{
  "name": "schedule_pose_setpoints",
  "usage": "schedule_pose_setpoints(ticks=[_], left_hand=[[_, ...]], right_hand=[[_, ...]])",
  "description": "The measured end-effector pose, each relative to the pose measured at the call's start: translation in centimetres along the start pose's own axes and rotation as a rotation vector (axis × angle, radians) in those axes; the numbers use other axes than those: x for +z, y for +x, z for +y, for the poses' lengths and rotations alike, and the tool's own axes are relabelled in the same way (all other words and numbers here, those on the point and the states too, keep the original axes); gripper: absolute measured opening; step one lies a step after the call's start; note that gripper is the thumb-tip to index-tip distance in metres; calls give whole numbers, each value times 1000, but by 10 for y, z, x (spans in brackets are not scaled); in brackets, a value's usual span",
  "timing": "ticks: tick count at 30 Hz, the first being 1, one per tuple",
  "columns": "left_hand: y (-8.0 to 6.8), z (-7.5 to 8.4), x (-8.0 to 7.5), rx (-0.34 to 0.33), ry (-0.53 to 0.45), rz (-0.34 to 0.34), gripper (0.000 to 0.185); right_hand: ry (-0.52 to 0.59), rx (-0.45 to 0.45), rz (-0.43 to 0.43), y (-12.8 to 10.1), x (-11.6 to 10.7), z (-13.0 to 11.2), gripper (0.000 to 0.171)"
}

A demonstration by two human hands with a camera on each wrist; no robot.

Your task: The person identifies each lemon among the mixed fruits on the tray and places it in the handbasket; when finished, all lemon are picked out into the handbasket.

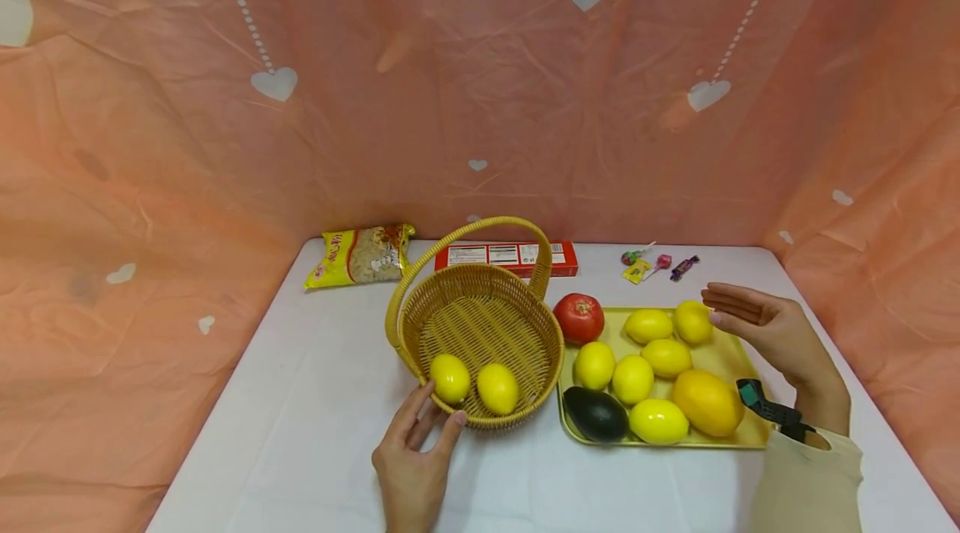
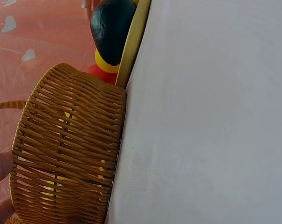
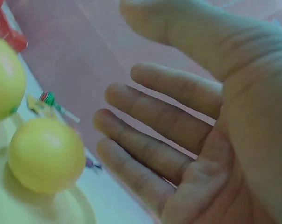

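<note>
A round wicker basket [image 1: 480, 324] with a tall handle stands mid-table with two lemons [image 1: 450, 378] inside near its front rim. At its front-left rim my left hand [image 1: 414, 454] holds the edge between thumb and fingers. In the left wrist view fingertips [image 2: 1, 168] meet the rim of the basket [image 2: 68, 149]. My right hand [image 1: 772, 333], fingers extended and nothing in it, is over the right side of a gold tray [image 1: 738, 354]. Nearest to it is a lemon [image 1: 693, 322]; the right wrist view shows a lemon [image 3: 46, 155] beside the fingers.
The tray also carries several lemons [image 1: 667, 358], a larger orange-yellow fruit [image 1: 707, 402] and an avocado [image 1: 596, 414]. A red round fruit [image 1: 579, 319] sits at its back-left corner. Behind are a yellow food bag [image 1: 360, 256], a red box [image 1: 562, 259] and small candies [image 1: 637, 269].
</note>
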State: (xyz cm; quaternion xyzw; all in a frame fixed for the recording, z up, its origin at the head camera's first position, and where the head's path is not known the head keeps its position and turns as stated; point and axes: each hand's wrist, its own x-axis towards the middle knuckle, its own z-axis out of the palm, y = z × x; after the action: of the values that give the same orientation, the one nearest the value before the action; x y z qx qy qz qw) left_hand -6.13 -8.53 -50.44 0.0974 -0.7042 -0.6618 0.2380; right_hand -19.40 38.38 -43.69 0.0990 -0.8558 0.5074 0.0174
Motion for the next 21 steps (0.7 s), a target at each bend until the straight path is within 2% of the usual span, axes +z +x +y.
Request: schedule_pose_setpoints(ticks=[4, 9, 17, 21], left_hand=[[0, 1, 0, -7, 4, 3, 54], [-1, 3, 0, -42, 6, 0, 54], [1, 0, 0, -61, 29, 2, 56], [2, -1, -1, -71, 38, 3, 57]], right_hand=[[-90, 81, -33, 4, -3, 13, 56], [-218, 148, -123, 8, -1, 20, 66], [-169, 236, -186, 11, 2, 20, 63], [-172, 247, -226, 10, -1, 20, 60]])
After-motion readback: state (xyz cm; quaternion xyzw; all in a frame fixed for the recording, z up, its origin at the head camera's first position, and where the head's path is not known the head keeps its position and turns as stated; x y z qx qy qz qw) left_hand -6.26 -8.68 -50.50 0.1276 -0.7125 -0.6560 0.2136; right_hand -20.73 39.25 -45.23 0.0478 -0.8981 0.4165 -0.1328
